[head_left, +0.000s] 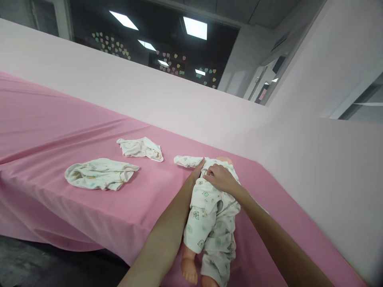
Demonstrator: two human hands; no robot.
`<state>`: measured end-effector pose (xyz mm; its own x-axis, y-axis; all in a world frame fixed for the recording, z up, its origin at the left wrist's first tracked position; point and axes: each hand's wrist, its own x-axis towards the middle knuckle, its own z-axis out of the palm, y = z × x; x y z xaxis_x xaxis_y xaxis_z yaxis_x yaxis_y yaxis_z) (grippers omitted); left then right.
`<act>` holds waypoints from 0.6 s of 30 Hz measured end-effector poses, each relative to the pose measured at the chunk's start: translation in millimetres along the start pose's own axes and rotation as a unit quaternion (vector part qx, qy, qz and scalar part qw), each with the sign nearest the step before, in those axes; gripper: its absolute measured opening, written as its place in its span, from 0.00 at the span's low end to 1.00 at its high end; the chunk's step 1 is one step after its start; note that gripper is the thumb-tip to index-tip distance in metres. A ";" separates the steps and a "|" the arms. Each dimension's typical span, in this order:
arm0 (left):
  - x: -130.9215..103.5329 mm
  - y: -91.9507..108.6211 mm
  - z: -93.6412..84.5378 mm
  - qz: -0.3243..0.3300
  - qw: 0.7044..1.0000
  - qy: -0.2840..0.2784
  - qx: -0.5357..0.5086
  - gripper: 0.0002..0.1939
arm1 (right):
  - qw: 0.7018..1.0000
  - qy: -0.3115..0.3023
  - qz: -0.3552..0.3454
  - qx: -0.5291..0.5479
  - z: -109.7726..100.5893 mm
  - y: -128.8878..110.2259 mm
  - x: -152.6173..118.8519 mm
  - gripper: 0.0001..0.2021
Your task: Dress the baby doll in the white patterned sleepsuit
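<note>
Baby doll (211, 217) lies on its back near the front right corner of the pink table cover (60, 131), head away from me, bare feet pointing toward the edge. It wears a white printed romper (215, 227) with small green animal figures.

My left hand (198, 169) lies flat along the doll's outstretched sleeve (187, 160), fingers extended and open, pressing the cloth rather than pinching it. My right hand (220, 178) rests on the chest of the romper, fingers curled down into the fabric near the neckline; whether it actually pinches cloth I cannot tell from here.

Handling judgement: the doll looks light, with hard plastic-looking limbs and a body that probably gives a little. The romper is thin, soft knit, loose and wrinkling, so it will bunch and slide over the smooth limbs. Best hold seems to be the torso under the arms, or the cloth at shoulder and cuff. Nothing here looks fragile.

Two other small white garments lie well apart to the left: a larger crumpled garment (100, 174) nearer the edge, a smaller crumpled garment (140, 148) behind it.

Writing: none readable. No brand or label visible on doll or clothes. Pastel heart shapes (112, 44) dot the dark window behind.
</note>
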<state>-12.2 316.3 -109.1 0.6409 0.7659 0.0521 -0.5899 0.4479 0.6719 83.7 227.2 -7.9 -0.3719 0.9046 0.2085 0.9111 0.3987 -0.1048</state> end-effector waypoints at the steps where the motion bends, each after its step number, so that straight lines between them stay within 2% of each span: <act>1: -0.5 0.6 -0.4 -0.002 1.000 -0.002 0.005 0.36 | 1.000 -0.019 -0.007 0.001 -0.8 -2.1 -1.0 0.10; 3: 0.5 1.3 -1.5 0.007 1.000 0.007 0.017 0.35 | 0.999 -0.049 -0.017 0.004 -0.5 -3.6 1.6 0.10; 5: 4.0 0.8 -2.9 0.031 0.999 0.021 0.025 0.33 | 0.999 -0.046 -0.008 -0.005 1.4 0.3 9.6 0.11; 8: 10.6 -2.3 -4.0 0.060 0.998 0.001 0.002 0.30 | 0.998 0.017 0.044 -0.035 4.3 17.4 28.0 0.11; 10: 12.7 -4.9 -3.6 0.060 0.998 -0.028 -0.021 0.30 | 0.995 0.052 0.080 -0.043 5.4 32.0 40.1 0.11; 12: 11.8 -6.6 -2.9 0.059 0.997 -0.034 -0.027 0.29 | 0.991 0.076 0.102 -0.043 6.6 43.5 47.7 0.10; 15: 7.0 -6.9 -2.5 0.048 0.999 -0.014 -0.019 0.29 | 0.989 0.102 0.103 -0.038 9.5 51.7 45.8 0.10; 18: 2.5 -6.1 -2.8 0.017 1.000 -0.002 -0.019 0.32 | 0.985 0.133 0.100 -0.031 11.6 57.8 27.3 0.11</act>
<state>-8.4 316.8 -115.2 0.6220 0.7791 0.0782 -0.6302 0.4389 0.6405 124.2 276.7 -19.5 -0.1313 0.8889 0.4389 0.9738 0.1987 -0.1111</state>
